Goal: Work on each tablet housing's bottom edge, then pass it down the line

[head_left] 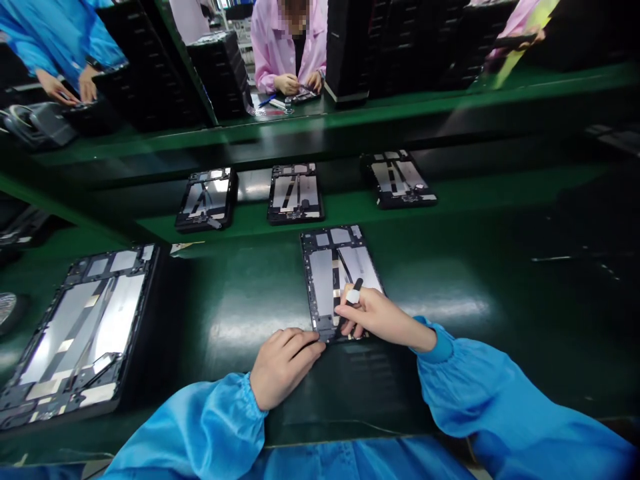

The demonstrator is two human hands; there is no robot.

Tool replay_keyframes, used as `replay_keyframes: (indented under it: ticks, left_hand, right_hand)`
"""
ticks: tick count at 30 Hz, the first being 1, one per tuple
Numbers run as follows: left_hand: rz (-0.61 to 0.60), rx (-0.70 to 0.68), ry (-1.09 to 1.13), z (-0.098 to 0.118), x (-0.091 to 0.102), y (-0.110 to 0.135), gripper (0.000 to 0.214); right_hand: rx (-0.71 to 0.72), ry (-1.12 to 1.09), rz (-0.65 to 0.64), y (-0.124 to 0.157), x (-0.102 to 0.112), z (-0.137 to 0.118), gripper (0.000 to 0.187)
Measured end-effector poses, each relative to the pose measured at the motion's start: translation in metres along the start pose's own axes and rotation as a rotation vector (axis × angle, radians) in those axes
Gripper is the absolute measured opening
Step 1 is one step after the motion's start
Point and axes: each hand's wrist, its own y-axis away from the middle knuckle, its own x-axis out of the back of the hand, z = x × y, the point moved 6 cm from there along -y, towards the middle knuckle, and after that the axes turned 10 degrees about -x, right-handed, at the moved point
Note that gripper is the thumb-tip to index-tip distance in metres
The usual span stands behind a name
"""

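An open tablet frame (334,275) with bare metal plates and black cables lies on the green bench in front of me. My right hand (376,318) rests on its near right part, fingers closed around a thin black stylus-like tool, with a white cot on one fingertip. My left hand (283,363) lies at the frame's near left corner, fingers curled, fingertips pressed against its edge. Both my sleeves are bright blue.
A second open tablet frame (75,333) lies at my left. Three more tablet frames (206,199) (295,193) (399,179) sit on the belt beyond. Black tray stacks (350,47) stand on the far shelf. A person in pink (290,47) and a person's blue-sleeved hands (65,83) work opposite.
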Motion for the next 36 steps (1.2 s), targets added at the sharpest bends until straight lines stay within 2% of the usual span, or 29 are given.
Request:
replay_keyframes:
  ticks: [21,28,32,36]
  left_hand:
    - [-0.013,0.015,-0.001,-0.001,-0.003,0.004,0.018]
    - [-0.125,-0.097,-0.187,0.007,-0.001,0.001,0.034]
    - [-0.154,-0.118,-0.201,0.005,0.000,-0.004,0.035]
    - [-0.158,-0.115,-0.153,0.002,-0.002,-0.004,0.033]
  right_hand:
    - [-0.041,0.001,0.007,-0.005,-0.005,0.008,0.019]
    - [-0.035,0.011,0.015,-0.003,-0.005,0.006,0.020]
    - [0.029,0.016,0.118,0.011,0.011,0.007,0.022]
    - [0.135,0.131,0.237,0.028,0.024,0.011,0.023]
